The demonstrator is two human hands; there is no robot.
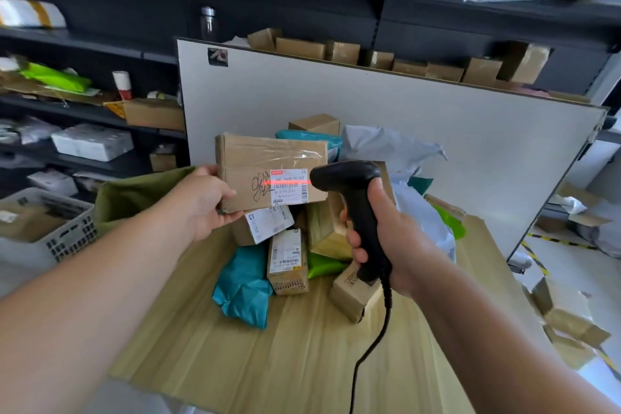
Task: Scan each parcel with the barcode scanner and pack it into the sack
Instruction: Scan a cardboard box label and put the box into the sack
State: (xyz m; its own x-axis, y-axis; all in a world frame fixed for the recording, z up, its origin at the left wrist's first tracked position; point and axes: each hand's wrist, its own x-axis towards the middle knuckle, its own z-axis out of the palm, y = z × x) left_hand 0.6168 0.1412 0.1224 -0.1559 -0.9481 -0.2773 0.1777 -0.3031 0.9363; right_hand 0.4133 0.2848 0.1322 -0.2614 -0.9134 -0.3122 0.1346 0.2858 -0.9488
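My left hand (205, 203) grips the left edge of a flat cardboard parcel (265, 158) and holds it up above the pile. My right hand (393, 242) grips the handle of a black corded barcode scanner (349, 185), whose head points left at the parcel. A red scan line crosses the parcel's white label (289, 185). The olive green sack (134, 195) stands open at the left, just behind my left hand. Several more parcels (289, 259) lie heaped on the table below.
The pile sits on a wooden table (302, 353), with teal, green and grey mailers among the boxes. A white board (403, 118) stands behind it. Dark shelves with boxes fill the back. A white plastic crate (50, 232) sits at the left. Torn cardboard lies on the floor at the right.
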